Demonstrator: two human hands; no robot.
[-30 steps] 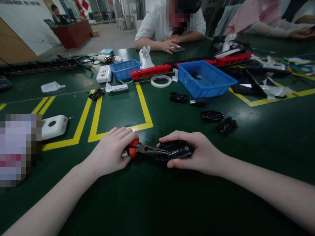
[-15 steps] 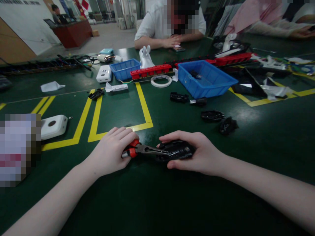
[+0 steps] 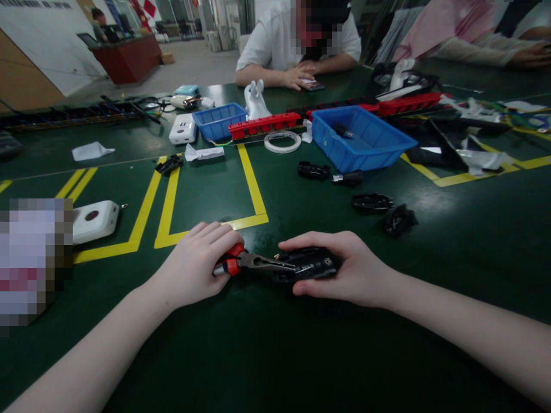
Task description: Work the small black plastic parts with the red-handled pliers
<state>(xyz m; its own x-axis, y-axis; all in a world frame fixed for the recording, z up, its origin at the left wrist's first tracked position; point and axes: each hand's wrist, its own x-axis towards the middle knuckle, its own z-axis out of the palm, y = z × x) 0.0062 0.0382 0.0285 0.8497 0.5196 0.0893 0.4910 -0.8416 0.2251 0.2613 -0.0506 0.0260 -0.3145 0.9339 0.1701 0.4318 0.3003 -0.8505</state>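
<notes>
My left hand (image 3: 206,261) is closed around the red-and-black handles of long-nose pliers (image 3: 258,262). The long jaws point right, and their tips lie on a black plastic housing (image 3: 316,264). Whether the tips grip a part of it is too small to tell. My right hand (image 3: 348,267) holds that housing from its right side, fingers along the far edge and thumb along the near edge. A small round metal spot shows on the housing's top. Both hands are low over the green table (image 3: 267,344).
Beyond my right hand lie black plastic parts (image 3: 372,202), (image 3: 399,221) and a black cylindrical piece (image 3: 348,178). Farther back stand a large blue bin (image 3: 365,143), a smaller blue bin (image 3: 219,121) and a tape roll (image 3: 282,142). A white device (image 3: 95,221) lies left. A person (image 3: 297,74) sits opposite.
My right hand and the black housing have tilted very slightly. The pliers and my left hand stay in almost the same place.
</notes>
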